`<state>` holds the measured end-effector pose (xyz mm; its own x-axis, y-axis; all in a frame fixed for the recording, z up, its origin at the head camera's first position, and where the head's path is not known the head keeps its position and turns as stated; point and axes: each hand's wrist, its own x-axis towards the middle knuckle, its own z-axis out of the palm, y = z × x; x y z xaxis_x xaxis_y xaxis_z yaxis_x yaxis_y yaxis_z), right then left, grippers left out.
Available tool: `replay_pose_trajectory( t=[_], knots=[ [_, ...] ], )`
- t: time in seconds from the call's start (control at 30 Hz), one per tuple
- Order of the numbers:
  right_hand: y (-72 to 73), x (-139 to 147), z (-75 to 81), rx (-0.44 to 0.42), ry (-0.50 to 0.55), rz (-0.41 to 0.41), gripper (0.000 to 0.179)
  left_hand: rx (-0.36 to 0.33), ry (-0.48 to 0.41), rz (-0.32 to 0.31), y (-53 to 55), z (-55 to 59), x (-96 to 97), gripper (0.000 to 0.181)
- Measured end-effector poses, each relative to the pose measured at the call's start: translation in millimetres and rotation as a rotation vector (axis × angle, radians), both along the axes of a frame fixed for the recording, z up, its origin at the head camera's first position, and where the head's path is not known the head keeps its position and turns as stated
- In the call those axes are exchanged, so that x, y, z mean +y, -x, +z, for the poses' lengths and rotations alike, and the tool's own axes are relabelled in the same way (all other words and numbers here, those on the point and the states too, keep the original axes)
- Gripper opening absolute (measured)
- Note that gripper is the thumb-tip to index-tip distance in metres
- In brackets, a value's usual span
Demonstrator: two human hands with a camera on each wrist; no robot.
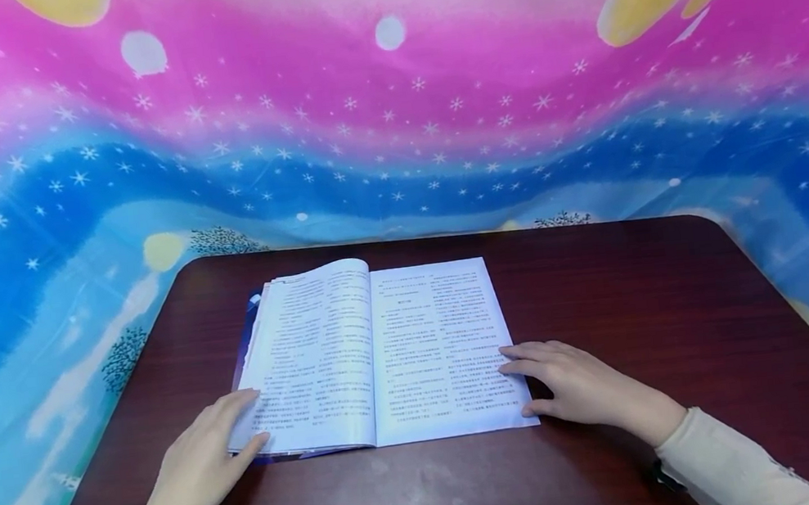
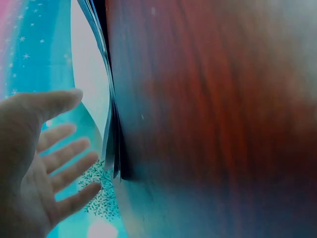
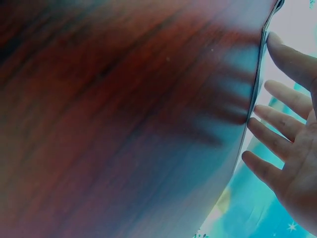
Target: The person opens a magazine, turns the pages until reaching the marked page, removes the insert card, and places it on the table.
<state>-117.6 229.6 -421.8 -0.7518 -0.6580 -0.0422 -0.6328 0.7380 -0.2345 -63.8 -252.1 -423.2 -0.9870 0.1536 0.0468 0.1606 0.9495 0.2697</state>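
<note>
A magazine lies spread on the dark wooden table, both pages filled with small print. Its left page bulges up toward the spine, and a dark blue cover edge peeks out beneath it on the left. My left hand is at the lower left corner of the magazine, fingers extended and thumb apart; the left wrist view shows this hand beside the page edges with its fingers spread. On the other side, my right hand has its fingertips at the right page's outer edge. Spread, nearly straight fingers show in the right wrist view.
The table is reddish brown with rounded far corners. Behind and around it hangs a pink and blue cloth printed with snowflakes. A light sleeve covers the right forearm, with something dark at the wrist.
</note>
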Motion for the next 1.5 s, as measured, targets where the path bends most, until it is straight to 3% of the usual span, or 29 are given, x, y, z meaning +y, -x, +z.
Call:
replay_pose_trajectory(
  t=[0.13, 0.27, 0.53, 0.93, 1.23, 1.5],
  knots=[
    [-0.3, 0.3, 0.6, 0.003, 0.001, 0.001, 0.056, -0.016, -0.004, -0.107, 5.2, -3.5, 2.1, 0.061],
    [0.0, 0.0, -0.1, 0.011, 0.002, -0.001, 0.056, -0.027, -0.024, -0.154, 9.9, -5.1, 7.2, 0.058],
    [-0.4, -2.4, -0.6, 0.014, 0.005, 0.0, 0.055, -0.136, -0.09, -0.158, 12.0, -5.7, 12.2, 0.06],
    [2.6, -3.9, 1.5, 0.013, 0.021, -0.011, 0.048, -0.137, -0.077, -0.157, 11.7, -6.0, 13.4, 0.06],
    [8.9, -8.0, 9.6, 0.048, 0.068, -0.024, 0.044, -0.086, -0.092, -0.176, 11.6, -4.3, 17.2, 0.056],
    [14.6, -16.2, 22.0, 0.118, 0.145, -0.02, 0.04, 0.027, -0.159, -0.223, 12.2, 2.0, 45.5, 0.046]
  ],
)
